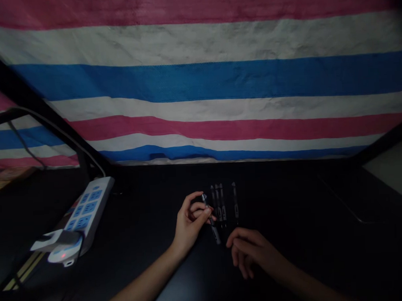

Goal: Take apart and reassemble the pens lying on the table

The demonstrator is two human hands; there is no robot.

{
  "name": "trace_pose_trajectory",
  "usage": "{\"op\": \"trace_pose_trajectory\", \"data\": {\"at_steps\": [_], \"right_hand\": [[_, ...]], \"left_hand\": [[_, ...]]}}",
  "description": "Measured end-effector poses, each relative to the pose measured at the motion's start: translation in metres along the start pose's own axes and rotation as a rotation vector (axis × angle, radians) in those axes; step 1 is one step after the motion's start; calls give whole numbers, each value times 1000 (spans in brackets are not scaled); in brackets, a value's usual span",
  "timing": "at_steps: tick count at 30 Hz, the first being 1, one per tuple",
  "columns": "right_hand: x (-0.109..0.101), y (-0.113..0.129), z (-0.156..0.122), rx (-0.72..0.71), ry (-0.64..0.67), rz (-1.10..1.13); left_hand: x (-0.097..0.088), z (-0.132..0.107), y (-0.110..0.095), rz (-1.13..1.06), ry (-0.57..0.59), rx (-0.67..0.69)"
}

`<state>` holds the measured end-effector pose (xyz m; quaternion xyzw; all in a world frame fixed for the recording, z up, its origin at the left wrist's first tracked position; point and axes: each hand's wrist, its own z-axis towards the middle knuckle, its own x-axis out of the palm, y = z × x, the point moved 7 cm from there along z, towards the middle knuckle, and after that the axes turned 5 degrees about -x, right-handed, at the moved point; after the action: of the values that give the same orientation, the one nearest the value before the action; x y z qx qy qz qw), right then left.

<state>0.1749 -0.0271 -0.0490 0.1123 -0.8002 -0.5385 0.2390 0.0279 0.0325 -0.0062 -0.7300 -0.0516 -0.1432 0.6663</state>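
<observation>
My left hand point(191, 222) pinches a dark pen point(211, 219) between thumb and fingers, its silver tip pointing away from me. Just to its right lie several more dark pens point(220, 205) side by side on the black table point(289, 200), one pen point(235, 202) set a little apart. My right hand point(250, 252) rests on the table just below the pens, fingers loosely spread and curled down, holding nothing.
A white power strip point(87, 213) with blue sockets and a plugged-in adapter point(63, 249) lies at the left, cables running from it. A pink, white and blue striped tarp point(198, 79) hangs behind the table. A dark frame bar point(35, 104) slants at the left.
</observation>
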Motion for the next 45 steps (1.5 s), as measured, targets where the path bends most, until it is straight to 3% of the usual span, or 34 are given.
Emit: {"op": "trace_pose_trajectory", "data": {"at_steps": [15,22,27,30,39,45], "right_hand": [[3,0,-2,3,-8,7],[-4,1,-2,-8,-102,107],[14,-8,-4,127,81,241],[18,-13,-5,164,129,202],[-2,5,-6,9,-88,-111],[-1,4,-10,-9,-163,-192]], "left_hand": [[-4,1,0,-50,-46,-12],[-1,-2,-5,-118,-70,-17],[7,-5,1,-122,23,-67],[12,-8,9,-109,72,-125],[9,-13,14,-131,-10,-165],[11,-12,16,-138,50,-172]]}}
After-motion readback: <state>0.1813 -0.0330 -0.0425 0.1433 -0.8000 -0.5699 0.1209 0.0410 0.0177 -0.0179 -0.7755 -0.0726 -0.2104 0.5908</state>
